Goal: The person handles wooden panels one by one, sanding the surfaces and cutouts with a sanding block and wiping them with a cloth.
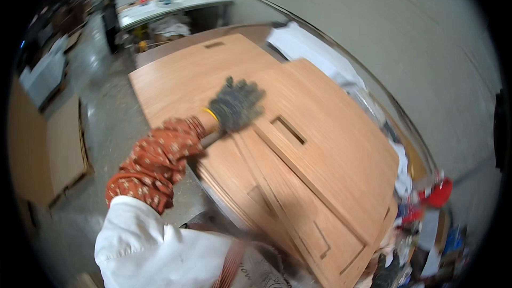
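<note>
My left hand, in a dark grey work glove with a yellow cuff, lies palm down with its fingers spread. It rests on light-brown wooden panels, close to the near-left corner of the top panel, which has a rectangular slot. A second wooden panel with a smaller slot extends to the far left. Nearer to me is a panel with cut grooves, partly covered by the top one. At the lower right, my right hand in a dark glove is beside the stack's edge; its fingers are blurred and partly hidden.
A white worktable with bottles stands at the far left. Opened cardboard is on the floor at left. White wrapping lies between the stack and the grey wall. A red object sits among clutter at right.
</note>
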Tool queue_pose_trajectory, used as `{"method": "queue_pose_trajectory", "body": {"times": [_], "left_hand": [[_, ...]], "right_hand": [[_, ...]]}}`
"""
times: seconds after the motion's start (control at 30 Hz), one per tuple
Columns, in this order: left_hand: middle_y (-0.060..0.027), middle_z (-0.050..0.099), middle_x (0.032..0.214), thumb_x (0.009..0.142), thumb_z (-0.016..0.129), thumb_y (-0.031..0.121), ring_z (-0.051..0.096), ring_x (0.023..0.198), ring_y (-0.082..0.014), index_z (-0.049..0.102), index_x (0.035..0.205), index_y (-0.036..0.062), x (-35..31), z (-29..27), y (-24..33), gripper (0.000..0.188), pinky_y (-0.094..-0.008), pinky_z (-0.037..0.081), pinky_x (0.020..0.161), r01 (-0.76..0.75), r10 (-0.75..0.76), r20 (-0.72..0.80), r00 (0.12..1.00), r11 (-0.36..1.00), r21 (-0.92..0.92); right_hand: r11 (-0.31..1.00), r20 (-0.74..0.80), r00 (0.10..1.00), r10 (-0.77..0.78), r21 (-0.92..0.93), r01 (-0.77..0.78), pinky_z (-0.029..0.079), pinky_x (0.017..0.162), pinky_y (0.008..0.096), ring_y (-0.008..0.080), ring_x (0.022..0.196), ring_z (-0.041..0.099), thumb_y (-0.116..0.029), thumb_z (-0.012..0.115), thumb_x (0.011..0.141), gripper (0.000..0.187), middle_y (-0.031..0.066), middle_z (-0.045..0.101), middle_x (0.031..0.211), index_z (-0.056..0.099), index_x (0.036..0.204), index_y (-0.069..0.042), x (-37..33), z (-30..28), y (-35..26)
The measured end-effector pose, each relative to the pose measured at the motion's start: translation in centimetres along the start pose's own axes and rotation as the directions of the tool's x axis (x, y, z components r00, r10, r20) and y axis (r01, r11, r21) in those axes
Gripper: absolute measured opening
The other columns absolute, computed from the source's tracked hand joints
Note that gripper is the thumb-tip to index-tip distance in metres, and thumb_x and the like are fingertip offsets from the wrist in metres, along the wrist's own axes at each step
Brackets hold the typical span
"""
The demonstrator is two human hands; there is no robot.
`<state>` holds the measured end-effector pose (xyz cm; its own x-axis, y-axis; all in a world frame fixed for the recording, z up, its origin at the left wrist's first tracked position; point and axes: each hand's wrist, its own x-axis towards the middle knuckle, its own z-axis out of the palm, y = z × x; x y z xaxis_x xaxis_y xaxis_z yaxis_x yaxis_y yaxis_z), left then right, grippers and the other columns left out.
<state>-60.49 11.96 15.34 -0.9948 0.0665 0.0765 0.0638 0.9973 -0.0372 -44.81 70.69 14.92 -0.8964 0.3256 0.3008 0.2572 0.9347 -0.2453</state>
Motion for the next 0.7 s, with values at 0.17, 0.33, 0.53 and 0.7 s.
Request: {"method": "queue_pose_trajectory", "body": {"times": [0.17,0.33,0.53,0.7], "left_hand": [[-0.0202,0.034,0.151,0.097,0.043,0.049,0.03,0.14,-0.0401,0.038,0.147,0.0114,-3.1,3.0,3.7,0.062,-0.0554,0.014,0.117,0.017,-0.041,-0.228,0.973,0.994,-0.105],[-0.02,0.038,0.149,0.096,0.05,0.043,0.032,0.139,-0.0391,0.043,0.143,0.0112,-5.7,7.9,3.8,0.057,-0.0524,0.018,0.117,-0.101,0.008,-0.383,0.924,0.969,-0.225],[-0.0154,0.053,0.137,0.093,0.061,0.03,0.046,0.132,-0.0316,0.054,0.134,0.011,-3.5,4.9,-4.8,0.046,-0.0448,0.034,0.112,-0.294,0.124,-0.428,0.895,0.886,-0.358],[-0.0114,0.062,0.125,0.088,0.068,0.024,0.055,0.122,-0.0278,0.062,0.123,0.0093,0.7,3.9,-8.3,0.039,-0.0415,0.041,0.107,-0.401,0.086,-0.453,0.887,0.63,-0.665]], "right_hand": [[0.86,0.156,0.864,-0.479,0.283,0.425,0.039,0.104,0.0386,0.0269,0.125,0.052,-0.022,0.063,0.092,0.047,0.0168,0.056,0.134,0.053,0.133,-0.002,10.7,6.6,-7.0],[0.583,0.111,0.572,-0.813,0.165,0.796,0.041,0.1,0.0469,0.037,0.12,0.052,-0.034,0.061,0.09,0.043,0.0174,0.059,0.126,0.06,0.125,-0.01,10.7,8.0,-20.1],[0.572,0.188,0.541,-0.82,0.218,0.791,0.034,0.108,0.0497,0.0413,0.129,0.043,-0.036,0.06,0.091,0.055,0.0253,0.048,0.138,0.051,0.139,-0.01,13.6,12.3,-26.1],[0.559,0.168,0.536,-0.827,0.148,0.816,0.032,0.108,0.0531,0.0447,0.128,0.043,-0.038,0.062,0.089,0.058,0.0257,0.048,0.138,0.05,0.138,-0.009,9.7,9.7,-24.7]]}}
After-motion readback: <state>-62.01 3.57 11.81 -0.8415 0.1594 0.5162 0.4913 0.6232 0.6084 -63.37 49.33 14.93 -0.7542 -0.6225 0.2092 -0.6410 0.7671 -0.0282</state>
